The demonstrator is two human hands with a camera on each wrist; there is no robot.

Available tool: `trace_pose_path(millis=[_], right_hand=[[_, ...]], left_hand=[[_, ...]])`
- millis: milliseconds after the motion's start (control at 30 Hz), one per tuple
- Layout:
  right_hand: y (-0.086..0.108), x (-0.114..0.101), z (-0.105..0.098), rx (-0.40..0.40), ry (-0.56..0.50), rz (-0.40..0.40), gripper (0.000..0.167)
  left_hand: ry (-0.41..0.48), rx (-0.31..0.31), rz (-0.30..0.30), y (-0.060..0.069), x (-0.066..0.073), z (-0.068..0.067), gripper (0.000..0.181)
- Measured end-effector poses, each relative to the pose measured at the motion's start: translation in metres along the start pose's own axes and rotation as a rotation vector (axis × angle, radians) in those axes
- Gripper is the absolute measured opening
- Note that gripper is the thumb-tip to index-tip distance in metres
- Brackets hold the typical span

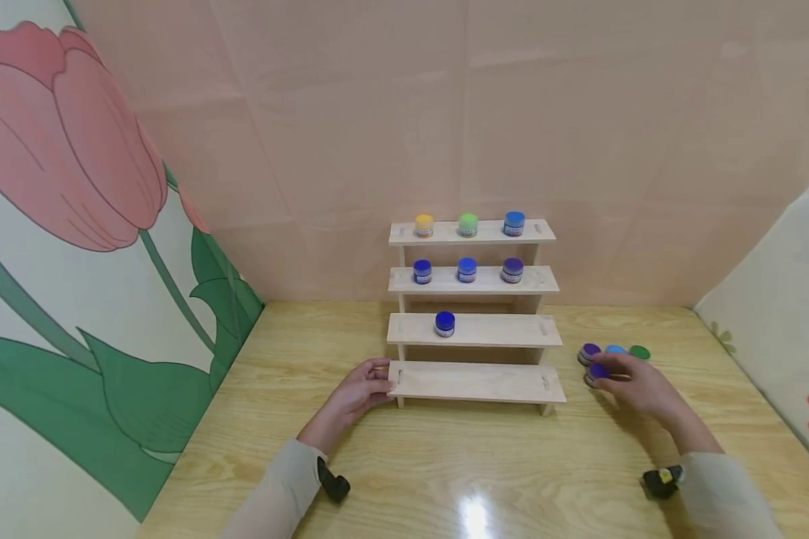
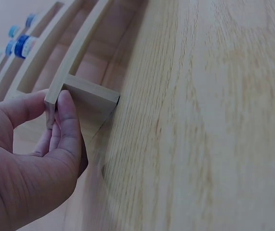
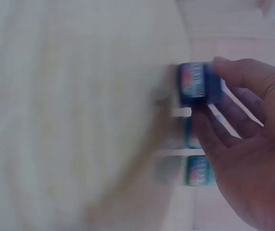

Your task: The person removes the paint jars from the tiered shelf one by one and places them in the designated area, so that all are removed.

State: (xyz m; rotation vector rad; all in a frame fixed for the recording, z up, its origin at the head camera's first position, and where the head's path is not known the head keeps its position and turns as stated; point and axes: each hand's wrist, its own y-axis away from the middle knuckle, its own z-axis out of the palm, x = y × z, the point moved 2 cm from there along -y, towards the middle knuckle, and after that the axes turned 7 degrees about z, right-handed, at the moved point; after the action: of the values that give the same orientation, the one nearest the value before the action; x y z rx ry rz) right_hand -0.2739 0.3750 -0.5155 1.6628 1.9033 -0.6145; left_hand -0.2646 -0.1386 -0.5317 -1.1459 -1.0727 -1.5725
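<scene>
A four-step wooden display rack [image 1: 475, 382] stands on the table, with small paint jars on its upper three steps. My left hand [image 1: 356, 393] pinches the left end of the lowest step between thumb and fingers, as the left wrist view also shows. To the right of the rack, my right hand [image 1: 642, 388] holds a small jar with a blue-violet lid [image 1: 597, 374] by its lid between thumb and fingertips. Whether this jar touches the table I cannot tell. Just beyond it are a purple-lidded jar [image 1: 589, 353], a light blue one [image 1: 616, 349] and a green one [image 1: 640, 352].
Yellow [image 1: 424, 226], light green [image 1: 468, 225] and blue [image 1: 514, 224] jars line the top step. Three blue and purple jars [image 1: 467, 271] occupy the second; a dark blue jar [image 1: 445, 324] is on the third. A pink backdrop [image 1: 337, 172] rises behind the table.
</scene>
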Motion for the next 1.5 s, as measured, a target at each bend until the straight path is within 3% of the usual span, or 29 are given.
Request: trace_pose_path(millis=[167,467,600,733,933,1500], right_hand=[[0.005,-0.023,-0.015,0.059,-0.008,-0.027,0.048],[0.007,-0.091,-0.026,0.094,-0.063,-0.096,0.046],[0.001,-0.118,-0.019,0.084,-0.088,-0.139,0.045],[-0.006,-0.139,-0.01,0.069,-0.096,-0.142,0.045],[-0.015,-0.164,0.005,0.048,-0.12,-0.136,0.042],[-0.043,-0.205,0.042,0.014,-0.242,-0.176,0.034]], left_hand=[[-0.006,-0.008,0.001,0.001,0.001,0.001,0.055],[-0.012,0.001,0.004,0.0,0.001,-0.001,0.055],[-0.014,0.005,0.005,-0.001,0.002,-0.002,0.055],[-0.014,-0.022,0.025,-0.001,0.0,-0.003,0.055],[-0.031,0.001,0.003,0.0,0.002,-0.001,0.055],[-0.014,-0.004,0.001,0.0,0.0,-0.001,0.055]])
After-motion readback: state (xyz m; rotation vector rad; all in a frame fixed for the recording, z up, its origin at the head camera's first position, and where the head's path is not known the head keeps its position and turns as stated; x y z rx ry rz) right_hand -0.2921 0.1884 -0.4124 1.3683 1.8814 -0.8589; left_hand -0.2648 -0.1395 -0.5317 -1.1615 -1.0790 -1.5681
